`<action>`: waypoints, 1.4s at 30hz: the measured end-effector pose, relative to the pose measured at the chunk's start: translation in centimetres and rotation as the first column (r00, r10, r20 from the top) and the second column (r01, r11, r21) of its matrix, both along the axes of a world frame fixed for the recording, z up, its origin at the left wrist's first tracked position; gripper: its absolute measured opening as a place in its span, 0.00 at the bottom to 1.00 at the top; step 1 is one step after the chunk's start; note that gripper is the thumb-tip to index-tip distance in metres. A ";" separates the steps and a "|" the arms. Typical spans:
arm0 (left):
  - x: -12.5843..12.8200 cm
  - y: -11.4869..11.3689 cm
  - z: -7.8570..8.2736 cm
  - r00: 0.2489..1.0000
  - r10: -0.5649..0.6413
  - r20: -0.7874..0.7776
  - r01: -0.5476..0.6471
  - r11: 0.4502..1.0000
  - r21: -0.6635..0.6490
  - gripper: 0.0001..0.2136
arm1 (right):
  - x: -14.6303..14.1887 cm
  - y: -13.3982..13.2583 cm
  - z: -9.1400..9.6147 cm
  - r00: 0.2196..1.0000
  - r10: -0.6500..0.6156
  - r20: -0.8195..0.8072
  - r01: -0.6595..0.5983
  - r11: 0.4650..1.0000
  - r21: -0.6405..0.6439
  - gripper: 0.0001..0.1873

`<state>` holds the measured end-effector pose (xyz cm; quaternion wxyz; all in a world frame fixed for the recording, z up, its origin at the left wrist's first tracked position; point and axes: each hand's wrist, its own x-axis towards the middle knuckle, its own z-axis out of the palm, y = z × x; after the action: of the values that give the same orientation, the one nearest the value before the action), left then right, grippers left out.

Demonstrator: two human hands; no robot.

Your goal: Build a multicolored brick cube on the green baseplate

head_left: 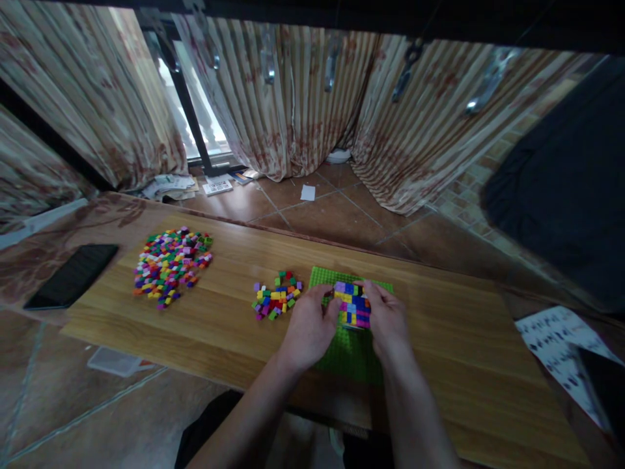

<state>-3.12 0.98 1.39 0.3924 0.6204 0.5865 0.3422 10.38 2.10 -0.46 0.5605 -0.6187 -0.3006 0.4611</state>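
A block of joined toy bricks [352, 305], in purple, blue, yellow and pink, is between my two hands over the green studded baseplate [349, 358]. My left hand [315, 322] grips its left side, thumb and fingers closed against the bricks. On the right side my right hand [389, 317] is closed on the same block, its fingertips at the upper right corner. Whether the block is fixed to the baseplate or held just above it I cannot tell. Left of my left hand lies a small pile of loose bricks [277, 296].
A larger heap of mixed bricks [170, 264] lies on the left of the wooden table [454, 352]. Beyond it is a black tablet-like slab [71, 276]. A printed sheet [561, 352] lies off the table's right end. Striped curtains [293, 98] hang behind.
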 end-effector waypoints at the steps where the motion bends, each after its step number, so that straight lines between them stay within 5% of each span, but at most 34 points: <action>1: 0.0 0.0 -0.1 1.000 0.002 0.001 -0.002 1.000 0.001 0.14 | 0.0 0.0 0.1 1.000 -0.003 -0.024 0.003 1.000 -0.001 0.23; 12: 0.8 -0.3 -1.1 0.998 0.045 0.051 -0.045 0.999 -0.010 0.14 | 0.4 0.7 -0.2 0.997 -0.058 0.048 0.057 0.998 0.012 0.22; 17: 0.6 -0.5 -0.4 0.998 -0.024 0.065 0.023 1.000 0.016 0.14 | 0.6 0.5 -0.4 0.989 -0.076 0.127 0.077 0.997 0.002 0.25; 23: -3.2 0.7 1.0 0.969 0.078 -0.236 -0.067 0.996 0.053 0.10 | 1.5 0.2 -0.4 0.952 -0.165 0.260 0.163 0.986 0.030 0.25; 29: -6.6 1.6 0.4 0.877 0.100 -0.470 -0.085 0.995 0.052 0.09 | 1.5 0.2 -0.2 0.950 -0.207 0.232 0.198 0.978 0.061 0.22; 42: -4.6 1.0 0.1 0.695 0.105 -0.711 -0.013 0.991 0.133 0.12 | 1.2 0.1 0.0 0.963 -0.189 0.193 0.181 0.982 0.059 0.19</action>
<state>-7.68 2.02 1.46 0.0847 0.7076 0.6912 0.1200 11.63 2.20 -0.45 0.5809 -0.6755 -0.3049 0.3366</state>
